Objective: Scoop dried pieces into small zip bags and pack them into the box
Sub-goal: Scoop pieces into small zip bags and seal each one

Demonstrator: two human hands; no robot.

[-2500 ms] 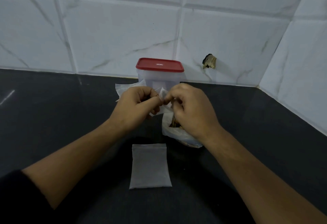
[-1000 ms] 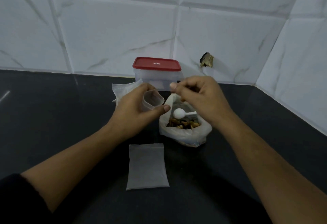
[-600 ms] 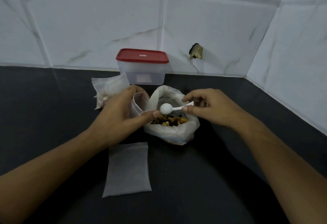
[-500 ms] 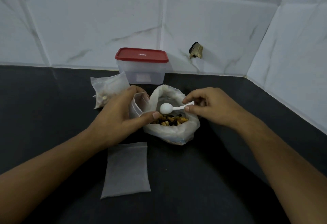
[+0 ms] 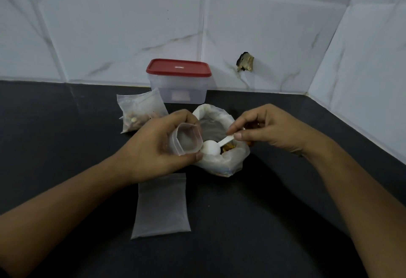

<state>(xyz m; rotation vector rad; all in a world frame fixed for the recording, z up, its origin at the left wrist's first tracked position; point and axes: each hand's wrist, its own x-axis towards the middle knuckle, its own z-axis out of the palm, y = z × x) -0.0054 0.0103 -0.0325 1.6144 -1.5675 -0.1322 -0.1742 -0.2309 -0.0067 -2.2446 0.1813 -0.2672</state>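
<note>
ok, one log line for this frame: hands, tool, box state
left hand: holds small zip bag open | right hand: white scoop at bag mouth | box: red lid on | empty bag: flat on counter

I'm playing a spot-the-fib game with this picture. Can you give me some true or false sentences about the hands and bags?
1. The left hand holds a small zip bag open. True.
2. The right hand holds a metal fork. False: it pinches a white plastic scoop.
3. The box has its red lid on. True.
4. The empty zip bag on the counter is full of pieces. False: it lies flat and empty.
5. A filled zip bag lies left of the box. True.
</note>
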